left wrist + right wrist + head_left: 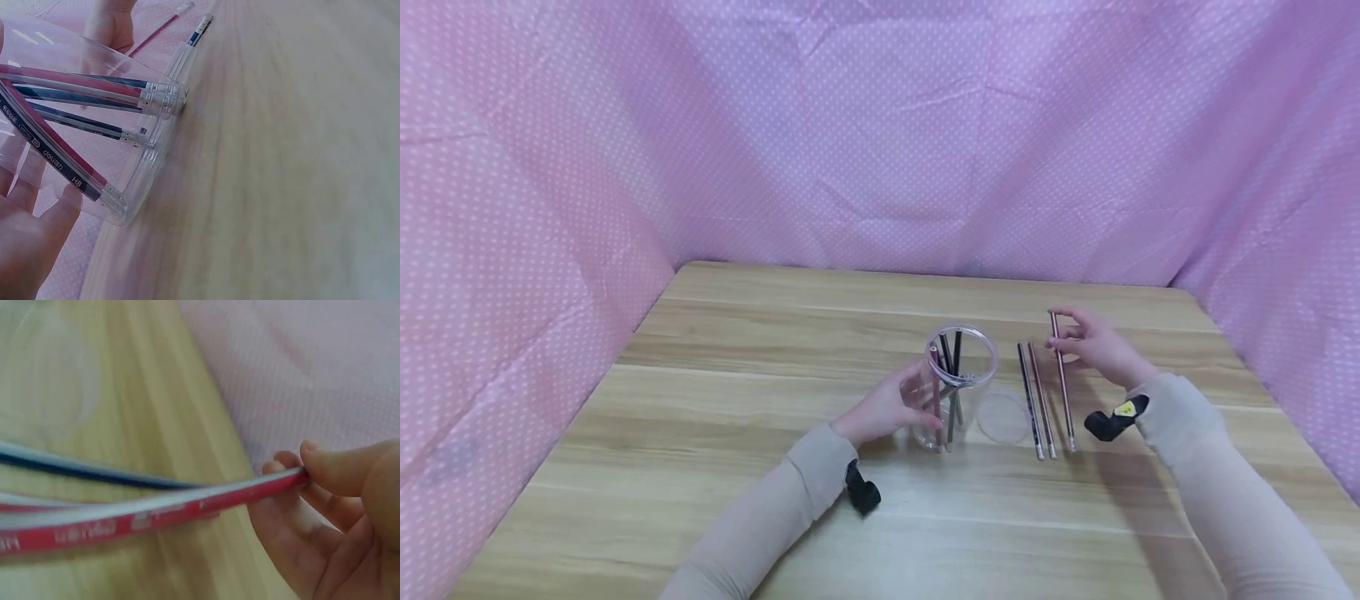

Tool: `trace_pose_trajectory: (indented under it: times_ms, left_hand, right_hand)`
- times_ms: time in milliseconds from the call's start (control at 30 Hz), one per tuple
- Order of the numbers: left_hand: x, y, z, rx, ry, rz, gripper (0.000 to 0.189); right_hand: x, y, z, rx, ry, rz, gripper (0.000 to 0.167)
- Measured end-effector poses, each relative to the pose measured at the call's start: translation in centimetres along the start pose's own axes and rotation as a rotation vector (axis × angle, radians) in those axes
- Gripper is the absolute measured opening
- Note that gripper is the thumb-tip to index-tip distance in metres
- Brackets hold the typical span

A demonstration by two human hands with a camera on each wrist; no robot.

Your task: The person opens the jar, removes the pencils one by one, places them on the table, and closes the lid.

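My left hand (pixel 891 408) grips a clear plastic jar (pixel 997 360) from its left side, fingers behind and thumb in front. Inside the jar lean several pencils, dark blue ones (pixel 957 350) and red ones (pixel 936 383), their silver ends at the bottom. To the right, my right hand (pixel 1097 346) pinches a red-and-silver pencil (pixel 1063 392) by its far end between thumb and fingers, as the right wrist view also shows. Beside that pencil, a dark blue pencil (pixel 1028 392) and another red pencil (pixel 1041 396) lie side by side on the table.
A clear round lid (pixel 1003 417) lies flat between the jar and the loose pencils. Everything is on a wood-grain table (pixel 715 375). Pink dotted cloth (pixel 887 150) hangs behind the table and at both sides.
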State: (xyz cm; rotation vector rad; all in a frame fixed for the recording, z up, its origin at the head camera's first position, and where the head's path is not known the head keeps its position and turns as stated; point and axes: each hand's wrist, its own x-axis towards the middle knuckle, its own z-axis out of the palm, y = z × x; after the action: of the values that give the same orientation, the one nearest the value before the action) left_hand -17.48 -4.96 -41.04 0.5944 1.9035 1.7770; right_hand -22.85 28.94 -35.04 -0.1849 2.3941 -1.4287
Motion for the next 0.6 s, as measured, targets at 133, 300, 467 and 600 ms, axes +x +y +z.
trace_pose_trajectory:
  times_ms: [133, 300, 467, 600]
  left_hand:
    - [0.0, -0.2, 0.0, -0.002, 0.006, -0.006, 0.094]
    - [0.0, -0.2, 0.0, -0.004, 0.007, -0.009, 0.094]
    - [-0.1, 0.0, 0.0, 0.024, 0.014, -0.001, 0.093]
    - [-0.1, 0.1, 0.1, 0.034, 0.016, 0.011, 0.091]
  right_hand:
    - [0.3, 1.1, -0.3, -0.027, -0.003, -0.004, 0.062]
    - [0.7, 2.2, -0.5, -0.045, 0.002, 0.002, 0.063]
    - [1.0, 2.9, -0.1, -0.049, -0.013, 0.019, 0.064]
    - [1.2, 3.3, 0.1, -0.095, -0.009, 0.027, 0.062]
